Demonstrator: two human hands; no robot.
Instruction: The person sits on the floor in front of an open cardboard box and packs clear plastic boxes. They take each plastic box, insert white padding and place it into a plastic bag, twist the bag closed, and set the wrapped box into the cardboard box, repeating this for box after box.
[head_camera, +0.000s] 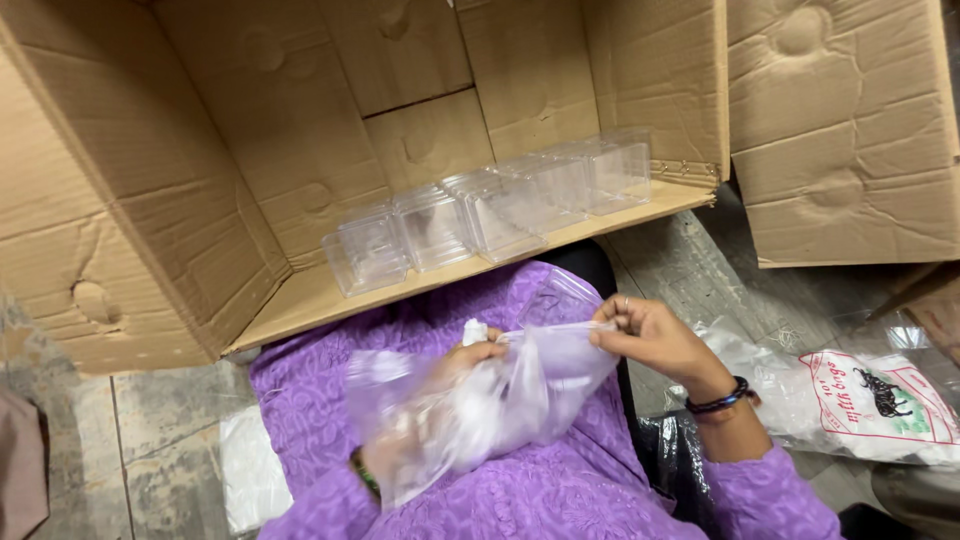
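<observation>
A clear plastic bag (520, 385) lies across my lap over purple cloth. My left hand (462, 362) is inside the bag, closed on a small white object (474, 331) that pokes out at the bag's mouth. My right hand (645, 335) pinches the bag's open edge and pulls it to the right. The bag is blurred around my left forearm. In front of me a large cardboard box (150, 200) lies on its side, with a row of clear plastic boxes (490, 210) standing on its lower wall near the opening.
A second cardboard box (850, 130) stands at the right. A printed white sack (870, 400) and clear plastic wrap (760, 370) lie on the grey floor at my right. A white sheet (250, 470) lies on the floor at my left.
</observation>
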